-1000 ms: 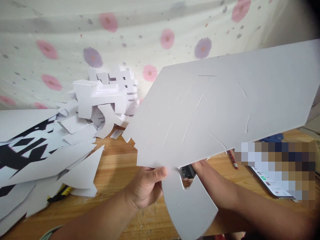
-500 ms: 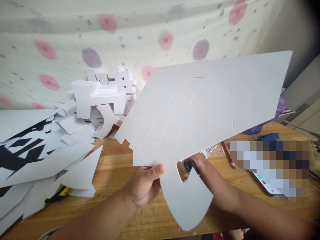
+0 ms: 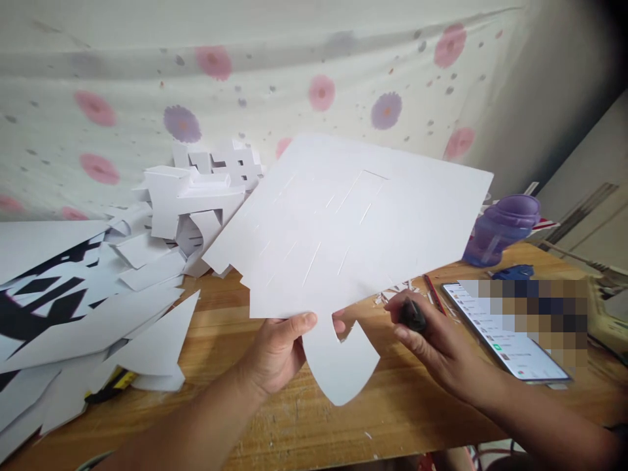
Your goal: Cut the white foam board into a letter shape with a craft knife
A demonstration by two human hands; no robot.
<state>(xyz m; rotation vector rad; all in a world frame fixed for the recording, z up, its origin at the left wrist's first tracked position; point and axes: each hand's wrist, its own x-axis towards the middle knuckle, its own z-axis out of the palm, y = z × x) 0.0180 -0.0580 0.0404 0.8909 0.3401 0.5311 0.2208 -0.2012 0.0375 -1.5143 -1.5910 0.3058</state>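
A large white board with several thin slits is held up above the wooden table. My left hand pinches its lower edge, thumb in front and the other fingers mostly behind. Below the grip hangs a pointed flap with a notch beside it, and a fingertip shows through the notch. To the right of the flap, my right hand is closed around a black tool, apart from the board. The working end of the tool cannot be made out.
White cut pieces and folded white shapes lie at the left, with a yellow and black tool. At the right are a purple bottle, a blue object, a red pencil, a phone and paper scraps.
My right hand has come out from behind the board and moved right with the black tool. The board's right side has swung down and inward, uncovering the purple bottle.
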